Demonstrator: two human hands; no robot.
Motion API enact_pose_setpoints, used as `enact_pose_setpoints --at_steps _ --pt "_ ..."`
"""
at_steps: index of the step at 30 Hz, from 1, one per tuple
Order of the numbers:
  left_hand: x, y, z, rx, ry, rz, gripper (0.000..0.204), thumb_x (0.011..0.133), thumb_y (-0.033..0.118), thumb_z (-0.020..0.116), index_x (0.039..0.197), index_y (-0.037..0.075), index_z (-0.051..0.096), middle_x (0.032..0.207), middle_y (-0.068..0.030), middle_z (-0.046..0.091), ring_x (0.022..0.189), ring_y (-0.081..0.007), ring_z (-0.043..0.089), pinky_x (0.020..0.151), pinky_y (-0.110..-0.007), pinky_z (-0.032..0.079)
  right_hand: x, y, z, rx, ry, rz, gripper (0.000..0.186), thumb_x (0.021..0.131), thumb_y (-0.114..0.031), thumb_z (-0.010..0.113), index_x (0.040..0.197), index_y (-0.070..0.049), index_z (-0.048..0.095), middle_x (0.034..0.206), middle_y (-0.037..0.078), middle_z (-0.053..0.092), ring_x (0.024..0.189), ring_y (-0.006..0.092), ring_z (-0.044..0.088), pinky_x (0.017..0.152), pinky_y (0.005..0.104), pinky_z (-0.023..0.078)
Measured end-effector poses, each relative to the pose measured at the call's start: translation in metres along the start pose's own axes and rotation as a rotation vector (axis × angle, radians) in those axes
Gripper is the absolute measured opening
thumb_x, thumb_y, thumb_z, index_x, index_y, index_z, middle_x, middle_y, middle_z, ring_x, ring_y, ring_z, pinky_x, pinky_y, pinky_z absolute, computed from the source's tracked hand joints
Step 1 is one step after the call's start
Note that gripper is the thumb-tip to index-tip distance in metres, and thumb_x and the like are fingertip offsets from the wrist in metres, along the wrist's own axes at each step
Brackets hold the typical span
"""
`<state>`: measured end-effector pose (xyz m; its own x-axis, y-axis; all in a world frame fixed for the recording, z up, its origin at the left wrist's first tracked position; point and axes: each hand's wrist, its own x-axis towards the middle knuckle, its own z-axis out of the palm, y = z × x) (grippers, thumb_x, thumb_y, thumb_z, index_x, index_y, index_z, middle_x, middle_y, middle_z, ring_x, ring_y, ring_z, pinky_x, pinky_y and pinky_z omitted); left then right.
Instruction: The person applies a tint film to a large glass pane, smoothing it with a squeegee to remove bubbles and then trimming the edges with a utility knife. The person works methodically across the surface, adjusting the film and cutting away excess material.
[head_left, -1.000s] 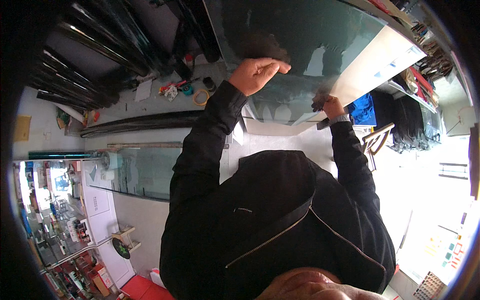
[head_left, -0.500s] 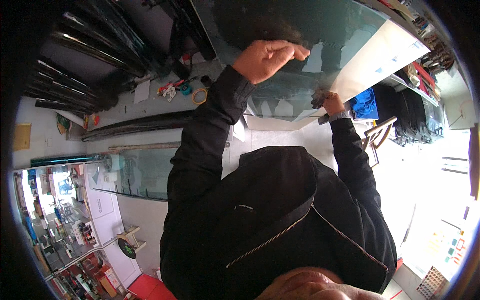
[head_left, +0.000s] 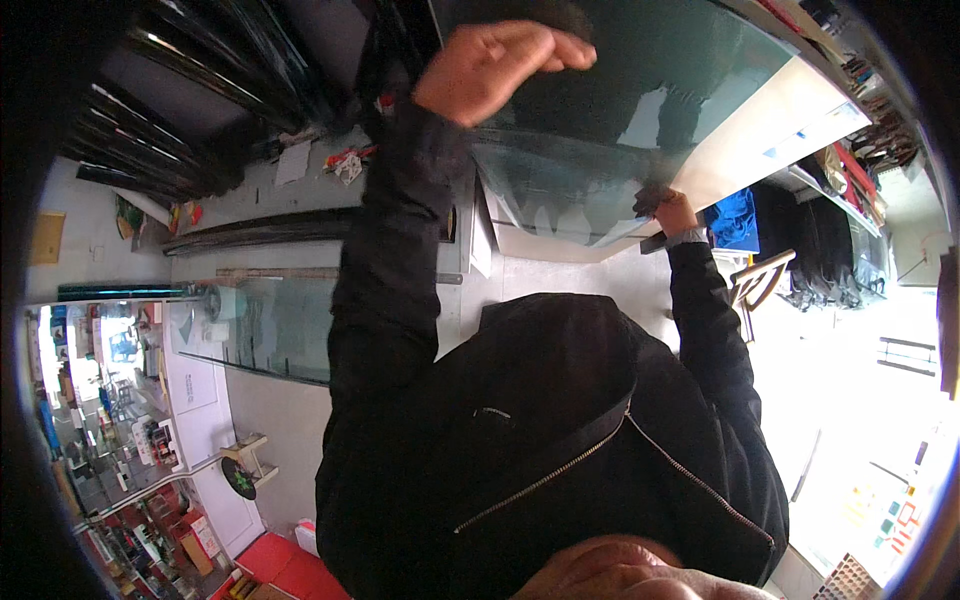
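A greenish, glossy sheet [head_left: 690, 70] with streaks and pale reflections lies on a cream-topped surface [head_left: 790, 110] at the top of the view. My left hand [head_left: 500, 68] is over the sheet's upper left, palm down, fingers extended and slightly bent, holding nothing visible; I cannot tell whether it touches. Farther right, by the sheet's lower edge, my right hand [head_left: 672, 208] has curled fingers beside a dark blotch; what they hold is unclear.
Long black rolls [head_left: 210, 70] fill the upper left, above a grey bench [head_left: 250, 210] with small items. A glass sheet [head_left: 260, 330] lies at left. A blue cloth [head_left: 732, 215] and wooden chair [head_left: 760, 275] are at right. Cluttered shelves [head_left: 120, 380] stand lower left.
My left hand went up and right along the sheet, then moved up and left, now blurred. My right hand stays by the lower edge, shifted slightly.
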<state>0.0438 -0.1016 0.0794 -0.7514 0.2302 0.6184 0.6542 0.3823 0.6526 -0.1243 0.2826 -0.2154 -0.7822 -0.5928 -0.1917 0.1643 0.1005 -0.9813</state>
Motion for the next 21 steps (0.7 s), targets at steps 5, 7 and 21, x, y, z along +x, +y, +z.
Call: enact_pose_setpoints --at_steps 5,7,21 --pt "0.006 0.001 -0.021 -0.032 -0.083 -0.017 0.041 0.112 0.035 0.045 0.119 0.006 0.074 0.122 -0.0135 0.075 0.115 -0.0257 0.072 0.102 -0.04 0.057 -0.003 -0.002 0.004 0.015 -0.019 -0.032 0.018 0.098 -0.005 0.063 0.109 0.003 0.074 0.093 0.011 0.077 0.081 0.019 0.073 0.07 0.0313 0.057" --pt "-0.009 -0.004 -0.015 -0.036 -0.067 -0.064 0.041 0.112 0.033 0.045 0.118 0.006 0.075 0.122 -0.0136 0.075 0.115 -0.0259 0.072 0.101 -0.039 0.057 -0.005 -0.004 0.004 -0.013 -0.007 0.046 0.015 0.099 -0.004 0.063 0.107 0.002 0.074 0.092 0.01 0.076 0.082 0.0201 0.073 0.071 0.0334 0.058" --pt "-0.091 -0.057 0.028 -0.258 0.02 -0.417 0.036 0.11 0.028 0.053 0.108 0.002 0.077 0.116 -0.0142 0.077 0.112 -0.0231 0.072 0.1 -0.038 0.057 0.01 0.022 -0.016 -0.216 0.006 0.0 0.032 0.094 0.006 0.052 0.115 -0.002 0.074 0.093 0.01 0.077 0.076 0.0189 0.073 0.066 0.0317 0.056"
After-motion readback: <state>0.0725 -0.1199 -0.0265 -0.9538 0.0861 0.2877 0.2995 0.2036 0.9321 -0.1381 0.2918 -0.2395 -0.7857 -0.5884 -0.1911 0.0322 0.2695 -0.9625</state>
